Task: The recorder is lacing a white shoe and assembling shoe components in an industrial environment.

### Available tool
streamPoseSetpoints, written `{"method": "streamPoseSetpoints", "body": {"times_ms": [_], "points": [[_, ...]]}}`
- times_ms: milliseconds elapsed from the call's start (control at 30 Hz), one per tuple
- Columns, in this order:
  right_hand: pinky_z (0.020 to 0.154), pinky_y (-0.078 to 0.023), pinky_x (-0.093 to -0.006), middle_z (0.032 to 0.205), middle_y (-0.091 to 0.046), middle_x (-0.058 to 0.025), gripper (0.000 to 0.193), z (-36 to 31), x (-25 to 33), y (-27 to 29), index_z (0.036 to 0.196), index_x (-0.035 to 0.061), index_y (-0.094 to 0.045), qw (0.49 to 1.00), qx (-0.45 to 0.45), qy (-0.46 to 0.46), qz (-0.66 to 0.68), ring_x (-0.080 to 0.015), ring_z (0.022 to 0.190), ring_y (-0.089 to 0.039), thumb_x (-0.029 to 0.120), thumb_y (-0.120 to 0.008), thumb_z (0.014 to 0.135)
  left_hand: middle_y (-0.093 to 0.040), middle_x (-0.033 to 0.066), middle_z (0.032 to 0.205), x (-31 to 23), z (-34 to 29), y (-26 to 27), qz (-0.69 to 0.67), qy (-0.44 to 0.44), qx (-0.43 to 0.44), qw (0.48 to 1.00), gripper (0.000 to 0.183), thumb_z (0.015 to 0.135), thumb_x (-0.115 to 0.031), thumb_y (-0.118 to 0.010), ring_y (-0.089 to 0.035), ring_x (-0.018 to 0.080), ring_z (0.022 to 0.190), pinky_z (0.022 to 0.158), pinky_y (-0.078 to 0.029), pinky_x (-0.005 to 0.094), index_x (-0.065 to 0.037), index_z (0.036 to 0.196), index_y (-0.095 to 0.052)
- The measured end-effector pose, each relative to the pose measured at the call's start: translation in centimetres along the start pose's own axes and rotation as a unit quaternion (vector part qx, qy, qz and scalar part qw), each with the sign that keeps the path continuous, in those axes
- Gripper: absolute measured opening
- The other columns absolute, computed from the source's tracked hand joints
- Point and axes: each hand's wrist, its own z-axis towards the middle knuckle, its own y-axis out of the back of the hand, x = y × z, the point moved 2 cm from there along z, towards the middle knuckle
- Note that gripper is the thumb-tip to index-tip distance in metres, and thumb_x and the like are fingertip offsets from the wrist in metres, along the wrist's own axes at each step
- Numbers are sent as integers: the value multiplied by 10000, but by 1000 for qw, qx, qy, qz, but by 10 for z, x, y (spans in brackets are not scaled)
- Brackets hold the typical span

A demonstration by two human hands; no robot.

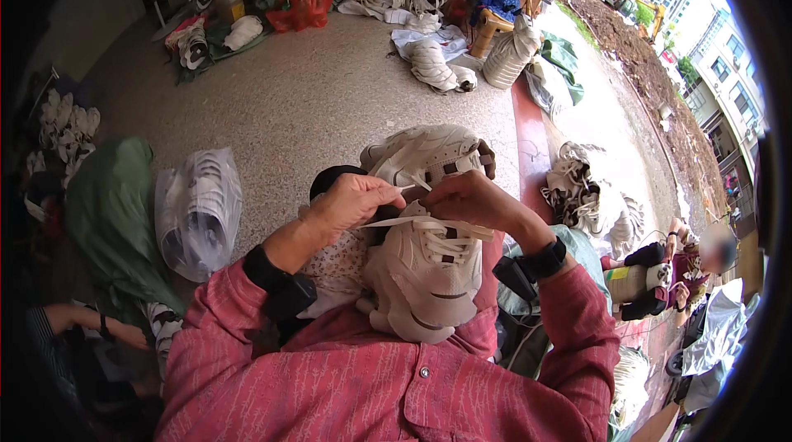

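Note:
On my lap rests an off-white shoe upper point(425, 273), its eyelets threaded with a white shoelace point(388, 221). My left hand point(351, 204) is closed in a pinch on the lace, just above the left side of the upper. Opposite it, my right hand point(478, 201) also pinches the lace, its fingertips turned down near the top eyelets. The two hands are a short gap apart, with lace running between them. Beyond my fingers lies a stack of similar off-white shoe uppers point(425, 152), touching the near one. The fingertips of my right hand are partly hidden.
A clear plastic bag point(200, 215) of nested uppers and a green sack point(111, 215) stand at my left. More uppers point(582, 195) are piled at my right. Two other people sit nearby, one's arm point(103, 325) at lower left, one point(668, 269) at right. A bamboo chair point(487, 34) stands ahead.

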Motion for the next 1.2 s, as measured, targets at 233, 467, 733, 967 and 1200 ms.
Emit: {"method": "streamPoseSetpoints", "body": {"times_ms": [233, 467, 733, 967, 1200], "points": [[752, -499, -280, 922, -666, -67, 215, 7, -6, -1, 1040, -6, -690, 998, 52, 17, -35, -132, 846, -622, 92, -685, 849, -444, -121, 583, -1, 9, -8, 92, -131, -66, 985, 232, 969, -236, -588, -338, -7, 504, 440, -252, 185, -36, 959, -705], [792, -495, -271, 962, -667, -60, 220, 4, -5, 1, 1062, 2, -689, 997, 69, -3, 35, -131, 882, -617, 113, -630, 882, -532, -28, 613, -54, 3, 23, -127, -283, -122, 943, 256, 979, -248, -568, -526, 76, 578, 654, -489, 274, -15, 1022, -663], [777, -494, -260, 973, -667, -25, 266, -7, 6, 14, 1090, 22, -676, 990, 65, -58, 114, -113, 865, -607, 134, -583, 867, -643, 54, 778, -63, 3, 57, -250, -274, -239, 897, 234, 949, -224, -603, -655, 193, 785, 828, -529, 339, -8, 1027, -649], [787, -475, -255, 952, -627, -5, 131, -16, 12, 2, 958, 13, -656, 998, 39, -19, 52, -106, 879, -587, 115, -668, 878, -521, -35, 653, -45, 7, 60, -269, -212, -179, 922, 224, 962, -209, -585, -498, 61, 571, 544, -445, 212, -2, 1033, -632], [797, -466, -258, 898, -634, -9, 224, -9, 1, -3, 1013, 4, -668, 989, 41, -43, 137, -79, 878, -556, 211, -651, 929, -463, -102, 562, -22, 11, 9, 38, -52, -99, 993, 179, 935, -191, -619, -319, -11, 444, 403, -226, 172, -46, 891, -714]]}}
